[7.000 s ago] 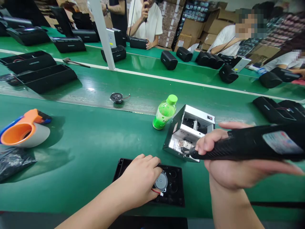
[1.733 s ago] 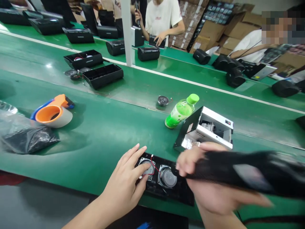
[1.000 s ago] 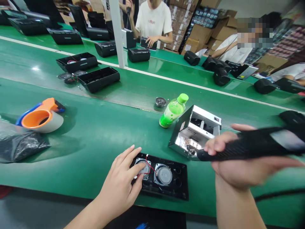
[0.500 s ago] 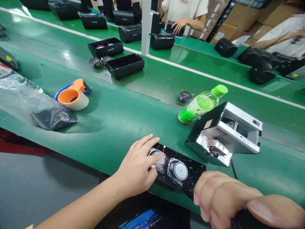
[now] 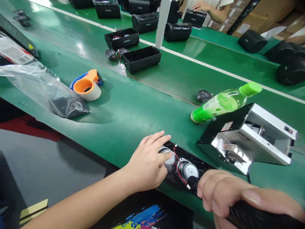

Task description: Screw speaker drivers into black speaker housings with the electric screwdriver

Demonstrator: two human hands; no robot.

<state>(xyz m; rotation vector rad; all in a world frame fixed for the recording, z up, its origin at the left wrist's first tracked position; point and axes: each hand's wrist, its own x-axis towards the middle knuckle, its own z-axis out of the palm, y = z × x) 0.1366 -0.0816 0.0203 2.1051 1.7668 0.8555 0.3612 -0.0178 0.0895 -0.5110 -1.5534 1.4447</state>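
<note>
A long black speaker panel [image 5: 200, 164] lies back side up at the bench's near edge, carrying two round speakers with white magnets. Over its left end rests my left hand [image 5: 150, 160], fingers spread, one fingertip touching the left speaker [image 5: 169, 160]. My right hand [image 5: 222, 190] is wrapped round a black electric screwdriver [image 5: 250, 213]. Its nose points at the panel beside the right speaker [image 5: 190, 171]; the tip's exact contact is hidden. A red wire [image 5: 178, 163] with white connectors runs between the speakers.
Just beyond the panel stands a silver-black screw feeder [image 5: 247, 140], with a green-capped bottle [image 5: 219, 103] behind it. Left lie an orange tape dispenser [image 5: 88, 86] and a plastic bag of dark screws [image 5: 69, 106]. Open black housings [image 5: 143, 58] and a loose speaker [image 5: 203, 95] are farther back.
The view has shifted, so the bench items appear farther right. The screwdriver's nose now shows beside the right speaker, and the red wire's loose end hangs across the panel. My left hand stays on the panel.
</note>
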